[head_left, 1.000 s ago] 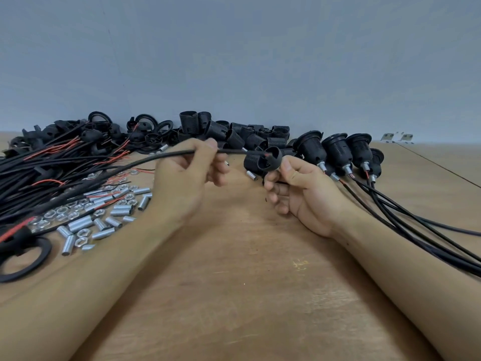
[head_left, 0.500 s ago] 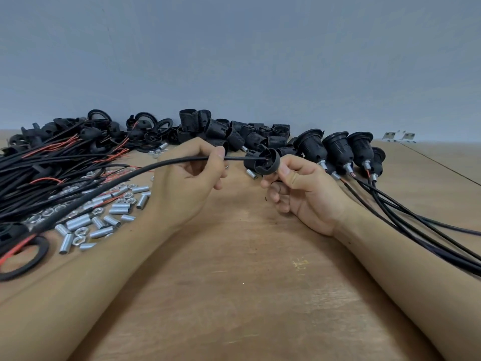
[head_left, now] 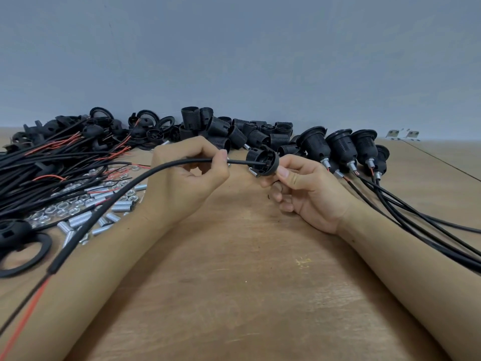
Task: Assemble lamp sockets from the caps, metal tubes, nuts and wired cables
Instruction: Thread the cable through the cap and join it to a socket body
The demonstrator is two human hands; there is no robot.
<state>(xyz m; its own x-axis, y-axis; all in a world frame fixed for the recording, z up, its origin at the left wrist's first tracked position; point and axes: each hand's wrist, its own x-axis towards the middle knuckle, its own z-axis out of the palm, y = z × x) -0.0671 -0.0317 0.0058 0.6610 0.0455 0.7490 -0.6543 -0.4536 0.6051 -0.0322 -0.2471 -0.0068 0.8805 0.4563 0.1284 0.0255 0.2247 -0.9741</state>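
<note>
**Feeding the cable through the cap**

The left hand (head_left: 182,183) pinches the black cable (head_left: 145,175) between thumb and forefinger just behind its tip, which is entering the black socket cap (head_left: 263,160). The right hand (head_left: 304,188) holds that cap at its rim between thumb and fingertips, above the wooden table (head_left: 234,269). A good feed probably means keeping the cable straight and in line with the cap's hole, gripping close to the tip so it does not buckle, with the cap held still.
</note>
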